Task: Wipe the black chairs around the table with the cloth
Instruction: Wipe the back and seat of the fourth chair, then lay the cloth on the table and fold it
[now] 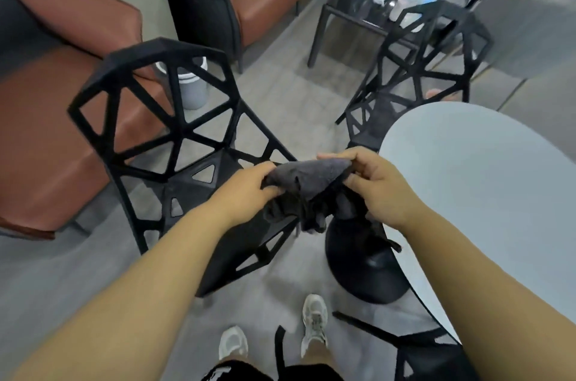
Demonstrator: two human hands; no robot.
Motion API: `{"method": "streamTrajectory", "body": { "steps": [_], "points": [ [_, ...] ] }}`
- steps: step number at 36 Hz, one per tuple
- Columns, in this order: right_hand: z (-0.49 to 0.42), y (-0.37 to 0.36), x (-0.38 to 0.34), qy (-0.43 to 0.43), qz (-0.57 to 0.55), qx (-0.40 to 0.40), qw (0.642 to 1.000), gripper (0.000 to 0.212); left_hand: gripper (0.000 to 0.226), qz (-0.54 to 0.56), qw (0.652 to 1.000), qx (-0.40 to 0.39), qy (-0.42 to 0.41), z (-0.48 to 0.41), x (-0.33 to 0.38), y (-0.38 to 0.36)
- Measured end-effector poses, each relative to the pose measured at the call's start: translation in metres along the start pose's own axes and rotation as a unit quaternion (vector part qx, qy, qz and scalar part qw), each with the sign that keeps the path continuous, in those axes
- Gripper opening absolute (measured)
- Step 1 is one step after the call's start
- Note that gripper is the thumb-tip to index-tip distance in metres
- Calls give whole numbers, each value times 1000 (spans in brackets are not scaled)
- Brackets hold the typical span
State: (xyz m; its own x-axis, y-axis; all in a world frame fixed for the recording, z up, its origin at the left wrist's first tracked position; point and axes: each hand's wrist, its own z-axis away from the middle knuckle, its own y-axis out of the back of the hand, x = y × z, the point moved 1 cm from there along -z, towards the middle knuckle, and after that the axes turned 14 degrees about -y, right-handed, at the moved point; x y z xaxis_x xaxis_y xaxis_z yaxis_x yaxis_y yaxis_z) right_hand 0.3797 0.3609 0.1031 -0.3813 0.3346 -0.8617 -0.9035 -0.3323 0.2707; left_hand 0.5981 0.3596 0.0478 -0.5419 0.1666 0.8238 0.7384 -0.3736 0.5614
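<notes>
Both hands are up on the cloth (311, 184) here. It's bunched in mid-air between them, over the right edge of the nearest black chair (168, 131) seat and just off the left edge of the round table (483, 178). The left hand (246, 190) has its fingers curled in, pinching one end; the right hand (380, 190) pinches the other between thumb and curled fingers, with loose folds hanging below.

This looks like a regather — folding the cloth into a usable pad, not wiping; it touches no chair. Next, I'd say, one hand needs to take a firm wad and press it onto the nearest chair's lattice back or seat, working along the struts. A second black chair (430, 68) waits at the table's far edge, and a third (420, 349) shows at its near edge.

Writing? White marks on the shorts (224, 373) — too cropped to read. No brands legible.
</notes>
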Motion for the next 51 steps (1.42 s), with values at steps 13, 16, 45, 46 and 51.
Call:
{"method": "streamTrajectory", "body": {
  "steps": [13,16,45,46,51],
  "points": [
    [53,36,23,-153,91,156,972,24,11,-76,992,-54,-80,-19,75,4],
    [58,40,35,-203,-23,217,955,6,10,-80,990,-71,-90,-29,88,-5],
    [86,242,89,-237,-242,195,921,13,16,-58,972,-168,-154,-163,219,-145],
    [87,247,92,-240,-238,205,918,14,18,-73,970,-165,-164,-169,220,-150],
    [95,269,104,-178,-322,314,875,18,16,-120,951,-90,-270,-190,242,-167]
  ]
}}
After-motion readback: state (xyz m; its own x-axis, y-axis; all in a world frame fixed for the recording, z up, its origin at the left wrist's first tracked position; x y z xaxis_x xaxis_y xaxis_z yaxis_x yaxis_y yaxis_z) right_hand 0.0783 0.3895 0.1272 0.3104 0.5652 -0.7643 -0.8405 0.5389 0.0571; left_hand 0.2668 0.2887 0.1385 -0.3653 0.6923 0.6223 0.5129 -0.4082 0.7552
